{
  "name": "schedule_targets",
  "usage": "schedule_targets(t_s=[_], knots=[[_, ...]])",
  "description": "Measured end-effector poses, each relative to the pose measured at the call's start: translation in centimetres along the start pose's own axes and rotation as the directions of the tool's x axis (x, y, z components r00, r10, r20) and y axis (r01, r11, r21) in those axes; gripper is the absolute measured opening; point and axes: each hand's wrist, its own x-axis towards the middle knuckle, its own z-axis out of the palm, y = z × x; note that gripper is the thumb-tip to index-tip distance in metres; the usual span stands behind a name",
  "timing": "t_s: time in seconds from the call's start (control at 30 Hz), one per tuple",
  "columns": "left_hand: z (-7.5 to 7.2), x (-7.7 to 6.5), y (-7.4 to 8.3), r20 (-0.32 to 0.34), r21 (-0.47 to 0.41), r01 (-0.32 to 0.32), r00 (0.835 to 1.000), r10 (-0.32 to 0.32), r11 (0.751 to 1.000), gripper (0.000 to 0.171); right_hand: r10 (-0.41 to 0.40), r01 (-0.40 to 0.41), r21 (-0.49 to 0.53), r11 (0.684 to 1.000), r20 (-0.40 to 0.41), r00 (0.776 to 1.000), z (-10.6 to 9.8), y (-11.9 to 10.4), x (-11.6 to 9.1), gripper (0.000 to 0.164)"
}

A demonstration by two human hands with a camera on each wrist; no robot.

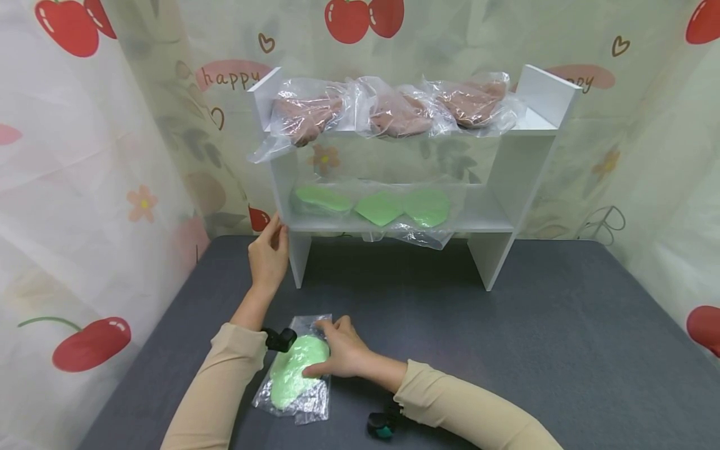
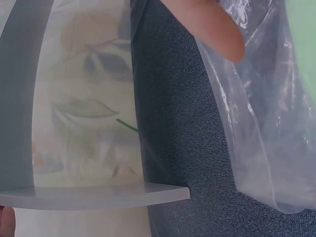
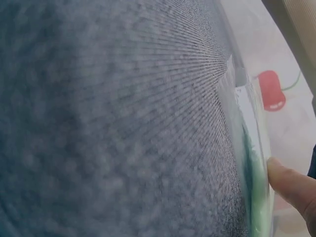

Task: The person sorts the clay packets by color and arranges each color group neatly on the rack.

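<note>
My left hand (image 1: 268, 256) is raised at the left side panel of a white two-tier shelf (image 1: 388, 228), its fingertips touching the panel by the middle board. In the left wrist view a fingertip (image 2: 6, 222) shows on the panel's outer side. On the dark table in front lies a clear plastic bag (image 1: 300, 375) with a flat light green piece inside, its kind unclear. My right hand (image 1: 347, 350) rests over the bag's right side, thumb and fingers spread. In the right wrist view its thumb (image 3: 289, 185) touches the bag's top face.
Several bagged brown items (image 1: 394, 115) lie along the shelf's top, plastic overhanging the front. Bagged green pieces (image 1: 379, 208) lie on the middle board, one bag drooping over its edge. Patterned curtains (image 1: 140, 206) surround the dark table (image 1: 427, 337). A thin cord (image 1: 610, 219) hangs at the right back.
</note>
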Motion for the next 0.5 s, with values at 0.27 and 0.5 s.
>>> schedule_targets(t_s=[0.27, 0.5], knots=[[0.07, 0.02, -0.06, -0.003, 0.011, -0.011, 1.0, 0.011, 1.0, 0.037, -0.033, 0.034, -0.048, 0.998, 0.015, 0.999, -0.06, -0.17, -0.12, 0.075], [0.03, 0.0, -0.03, 0.005, 0.019, -0.003, 1.0, 0.003, 1.0, 0.038, -0.049, 0.05, -0.044, 0.998, 0.023, 0.999, -0.22, -0.22, -0.12, 0.074]])
